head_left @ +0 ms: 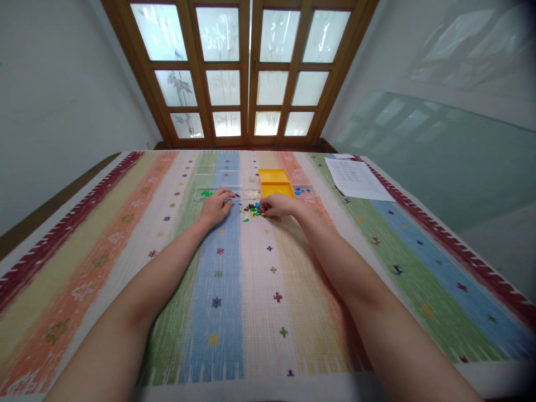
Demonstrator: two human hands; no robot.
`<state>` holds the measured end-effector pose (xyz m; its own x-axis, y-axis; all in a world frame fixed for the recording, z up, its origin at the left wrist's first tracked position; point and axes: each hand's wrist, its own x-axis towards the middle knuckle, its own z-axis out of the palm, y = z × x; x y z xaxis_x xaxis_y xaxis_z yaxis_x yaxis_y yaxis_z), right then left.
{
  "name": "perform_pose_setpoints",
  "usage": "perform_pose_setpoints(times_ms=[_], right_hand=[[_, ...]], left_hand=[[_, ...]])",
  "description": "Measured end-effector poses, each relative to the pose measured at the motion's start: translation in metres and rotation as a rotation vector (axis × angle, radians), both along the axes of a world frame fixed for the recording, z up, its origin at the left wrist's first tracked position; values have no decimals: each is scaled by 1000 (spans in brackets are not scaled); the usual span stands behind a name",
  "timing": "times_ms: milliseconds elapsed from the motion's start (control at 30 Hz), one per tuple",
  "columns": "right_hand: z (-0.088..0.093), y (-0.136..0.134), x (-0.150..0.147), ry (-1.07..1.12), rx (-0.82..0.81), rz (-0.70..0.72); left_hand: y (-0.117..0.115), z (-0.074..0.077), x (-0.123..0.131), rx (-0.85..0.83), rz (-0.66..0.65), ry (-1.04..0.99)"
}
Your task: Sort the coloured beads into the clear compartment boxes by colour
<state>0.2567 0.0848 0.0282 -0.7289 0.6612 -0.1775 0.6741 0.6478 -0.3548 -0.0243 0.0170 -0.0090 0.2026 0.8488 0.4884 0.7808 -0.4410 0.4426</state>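
Observation:
A small heap of mixed red, green, blue and yellow pieces (253, 210) lies on the cloth between my hands. My right hand (277, 205) is at the heap's right side, fingertips pinched together; whatever they hold is hidden. To the left, my left hand (216, 207) rests with fingers stretched out and thumb apart, beside a clear box holding green pieces (206, 193). A dark red piece (237, 195) shows by its fingertips. Behind the heap is a container with pale pieces (253, 194). An opened yellow box (274, 176) stands behind my right hand, next to blue pieces (302, 191) in another clear box.
A striped, patterned tablecloth (218, 335) covers the table. Printed paper (358, 178) lies at the back right. Beyond the table's far edge are wooden doors with glass panes (226, 86). A glass-like panel (439, 151) stands along the right side.

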Motion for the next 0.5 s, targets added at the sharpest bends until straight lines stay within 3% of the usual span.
perform_pose_setpoints(times_ms=[267, 400, 500], right_hand=[[6, -6, -3, 6, 22, 41], [10, -2, 2, 195, 50, 18], [10, 5, 8, 421, 202, -130]], left_hand=[[2, -2, -1, -6, -5, 4], [2, -2, -1, -8, -6, 7], [1, -3, 0, -3, -18, 6]])
